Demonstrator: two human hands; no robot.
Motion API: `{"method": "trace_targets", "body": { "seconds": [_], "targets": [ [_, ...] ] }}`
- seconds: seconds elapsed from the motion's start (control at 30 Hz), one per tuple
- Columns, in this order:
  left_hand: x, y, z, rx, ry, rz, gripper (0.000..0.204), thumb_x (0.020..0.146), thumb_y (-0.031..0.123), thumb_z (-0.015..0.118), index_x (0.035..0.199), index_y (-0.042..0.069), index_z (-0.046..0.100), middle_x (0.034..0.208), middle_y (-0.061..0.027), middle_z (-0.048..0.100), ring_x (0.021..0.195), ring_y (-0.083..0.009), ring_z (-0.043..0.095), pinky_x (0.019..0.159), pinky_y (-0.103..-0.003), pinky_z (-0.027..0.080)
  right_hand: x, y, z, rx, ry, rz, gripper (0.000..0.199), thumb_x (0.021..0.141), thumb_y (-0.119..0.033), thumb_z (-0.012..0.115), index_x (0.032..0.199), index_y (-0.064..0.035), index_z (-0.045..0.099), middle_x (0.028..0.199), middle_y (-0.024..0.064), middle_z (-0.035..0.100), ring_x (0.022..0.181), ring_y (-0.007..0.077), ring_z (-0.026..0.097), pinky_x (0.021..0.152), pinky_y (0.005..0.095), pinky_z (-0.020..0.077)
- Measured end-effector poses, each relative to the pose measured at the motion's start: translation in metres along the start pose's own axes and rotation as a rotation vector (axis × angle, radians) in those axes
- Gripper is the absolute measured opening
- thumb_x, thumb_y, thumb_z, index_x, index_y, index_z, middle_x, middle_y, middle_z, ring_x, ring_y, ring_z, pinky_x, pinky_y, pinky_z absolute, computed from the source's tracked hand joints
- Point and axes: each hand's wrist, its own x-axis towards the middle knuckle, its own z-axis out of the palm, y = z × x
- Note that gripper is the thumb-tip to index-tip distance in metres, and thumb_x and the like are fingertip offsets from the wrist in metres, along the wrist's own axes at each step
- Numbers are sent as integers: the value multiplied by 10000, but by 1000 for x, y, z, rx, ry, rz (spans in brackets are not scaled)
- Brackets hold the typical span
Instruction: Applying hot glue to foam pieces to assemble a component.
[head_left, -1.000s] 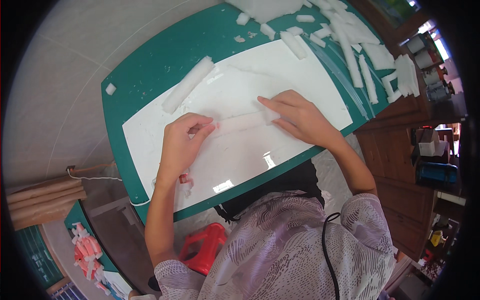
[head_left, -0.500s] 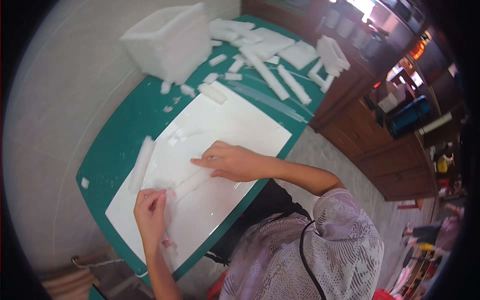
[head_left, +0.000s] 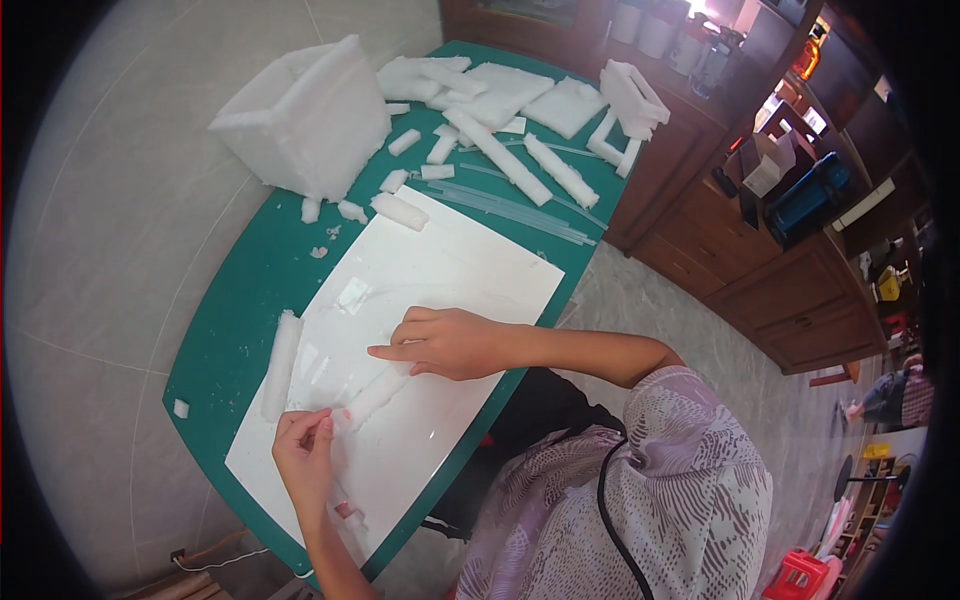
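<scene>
Fingers of the left hand (head_left: pixel 305 450) pinch the near end of a short white foam strip (head_left: pixel 375 392), while the right hand (head_left: pixel 450 342) lies flat with fingers stretched, pressing its far end. The strip is pale, rough-edged and narrow, lying slantwise on a white sheet (head_left: pixel 450 280) atop the green table (head_left: pixel 230 320).

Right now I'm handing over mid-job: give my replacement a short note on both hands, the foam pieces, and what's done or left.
Left hand: fingertips pinch the near end of the foam strip.
Right hand: pressed flat on its far end.
The strip lies on the white sheet, on the green table.
Done: foam box stands at the far end.
Left: loose foam strip beside the sheet; offcuts lie beyond it.
</scene>
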Motion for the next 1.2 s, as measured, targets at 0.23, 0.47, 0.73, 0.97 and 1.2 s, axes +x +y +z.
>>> {"method": "trace_targets", "body": {
  "seconds": [0.23,0.47,0.73,0.97,1.2],
  "targets": [
    [0,0,0,41,-29,25,111,885,-2,636,974,-48,684,923,-55,564,744,-114,572,686,-226,476,-2,2,3,14,57,-22,537,859,-159,673,1363,-79,509,1066,75,590,1012,236,516,817,306,489],
    [0,1,0,63,-18,26,104,881,-4,638,966,-44,683,915,-55,564,740,-113,572,680,-225,472,-4,1,1,24,58,-27,545,859,-157,672,1371,-80,502,1068,75,585,1012,232,513,809,305,491],
    [1,1,2,53,-6,4,109,863,-22,647,958,-56,687,907,-61,564,765,-127,587,688,-228,485,-5,4,2,23,74,-43,552,852,-159,678,1369,-80,504,1055,78,587,1003,229,519,782,307,495],
    [-1,-1,1,55,5,23,111,857,-23,653,957,-55,686,920,-70,569,781,-134,588,697,-233,493,-2,5,5,12,73,-47,553,845,-151,681,1365,-79,507,1024,66,586,982,226,522,773,309,493],
    [1,1,5,70,9,60,110,849,-28,655,952,-50,689,923,-75,572,794,-146,592,705,-242,504,-8,8,5,-21,100,-37,558,840,-141,679,1366,-80,502,1017,61,586,955,226,524,771,308,490]
  ]
}}
